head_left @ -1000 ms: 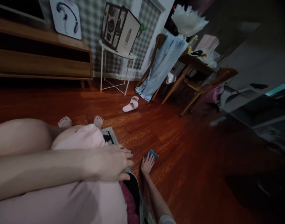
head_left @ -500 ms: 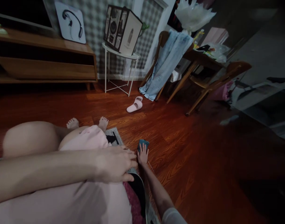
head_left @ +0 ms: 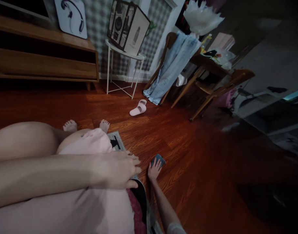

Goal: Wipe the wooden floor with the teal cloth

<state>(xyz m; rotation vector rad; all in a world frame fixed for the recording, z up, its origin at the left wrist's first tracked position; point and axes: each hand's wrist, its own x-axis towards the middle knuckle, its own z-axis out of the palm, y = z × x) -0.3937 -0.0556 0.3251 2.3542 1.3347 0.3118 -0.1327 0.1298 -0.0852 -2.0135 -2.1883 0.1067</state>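
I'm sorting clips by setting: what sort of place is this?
Most likely a home living room: a low wooden media cabinet by the wall, jeans draped over a dining chair, and a slipper on the floor.

Ahead of my right hand (head_left: 154, 169) the red-brown wooden floor (head_left: 187, 156) lies open up to the pink slipper (head_left: 138, 109); my bent knee (head_left: 24, 139) blocks the left.

The floor (head_left: 187, 156) was reddish-brown wood with a dark grain. The cloth (head_left: 158, 159) under the right hand (head_left: 154, 170) was teal. The garment (head_left: 90, 201) over the lap was pale pink, the slipper (head_left: 138, 108) light pink, the wall (head_left: 97, 16) grey-and-white checked, and the draped jeans (head_left: 172, 66) faded blue.
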